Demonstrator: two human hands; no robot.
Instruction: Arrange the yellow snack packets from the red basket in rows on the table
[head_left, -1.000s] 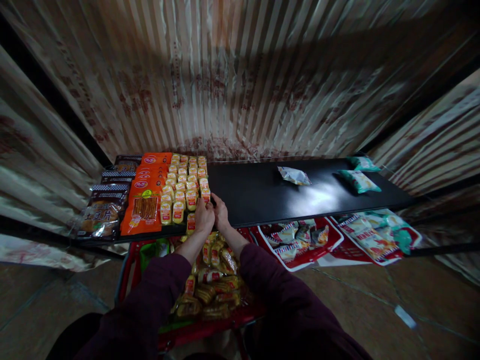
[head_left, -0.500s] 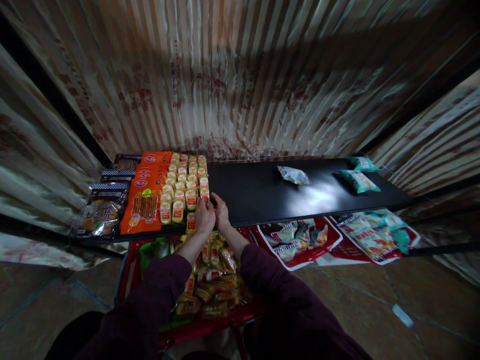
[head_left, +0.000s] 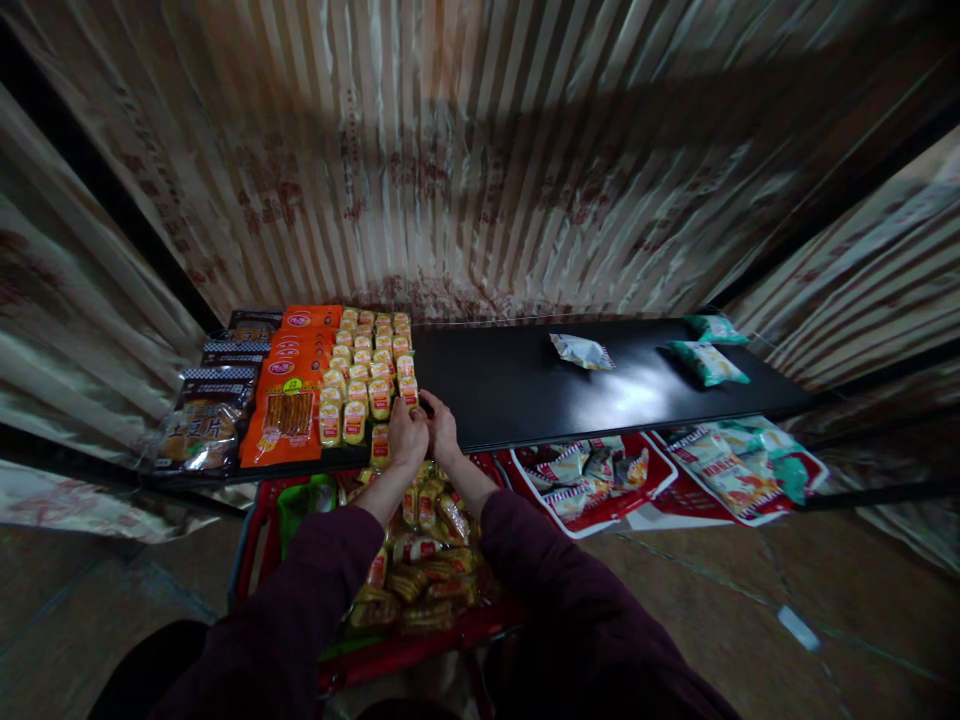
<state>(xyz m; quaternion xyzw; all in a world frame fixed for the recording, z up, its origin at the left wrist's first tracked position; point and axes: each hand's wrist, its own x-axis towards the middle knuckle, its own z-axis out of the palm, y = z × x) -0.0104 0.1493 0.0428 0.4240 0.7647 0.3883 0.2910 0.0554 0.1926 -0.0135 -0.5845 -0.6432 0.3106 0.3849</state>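
Rows of small yellow snack packs with red-and-white labels stand close together on the left part of the black shelf. My left hand is closed at the front end of the right-hand column, its fingertips by a yellow pack. Close against it, my right hand has its fingers curled inward from the right. Whatever lies between the hands is hidden by the fingers. Below my wrists, a red shopping cart holds a heap of the same yellow packs.
Left of the yellow rows are orange snack bags and dark brown bags. A white bag and green-white bags lie farther right on the shelf. Red baskets of bags sit below. Striped curtains hang behind.
The view has shifted slightly, so the things on the right appear a little farther left. Both hands stay together at the same column, with hardly any change in their grip.
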